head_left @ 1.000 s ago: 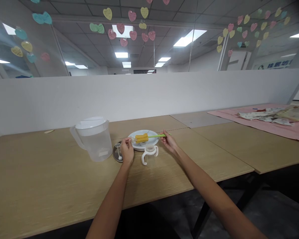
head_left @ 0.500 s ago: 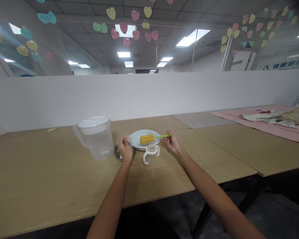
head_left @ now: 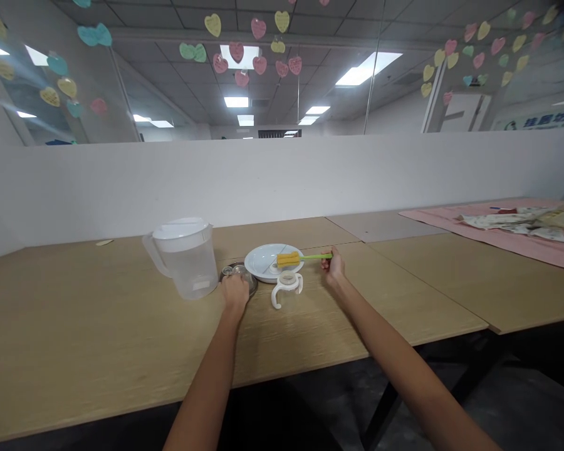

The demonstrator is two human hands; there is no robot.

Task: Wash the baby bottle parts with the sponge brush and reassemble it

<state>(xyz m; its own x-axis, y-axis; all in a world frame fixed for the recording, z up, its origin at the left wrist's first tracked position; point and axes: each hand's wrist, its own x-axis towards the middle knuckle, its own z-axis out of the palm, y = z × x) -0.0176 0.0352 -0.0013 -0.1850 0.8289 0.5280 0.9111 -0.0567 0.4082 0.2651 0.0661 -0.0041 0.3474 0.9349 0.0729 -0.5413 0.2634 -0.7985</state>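
My right hand (head_left: 333, 266) is closed around the green handle of a sponge brush (head_left: 289, 259). The brush's yellow head hangs over the white dish (head_left: 252, 268), above a small white ring-shaped part (head_left: 275, 269) lying in it. My left hand (head_left: 235, 293) is down at a dark round tray (head_left: 252, 289), fingers curled; whatever is under them is hidden. Small clear parts (head_left: 239, 269) lie on the tray just beyond the fingers. In front of the dish stands a clear bottle with a white two-handled collar (head_left: 287, 287), its mouth uncapped and neither hand touching it.
Left of the tray stands a large translucent lidded pitcher (head_left: 192, 263). A small flat pale piece (head_left: 104, 242) lies farther left. On the right, a pink cloth (head_left: 432, 221) bears crumpled patterned fabric (head_left: 512, 223). A white wall (head_left: 282, 178) rises behind the wooden table.
My left hand has lowered from beside the dish onto the tray; the clear piece it held up no longer shows. My right hand has drawn the sponge brush slightly rightward.
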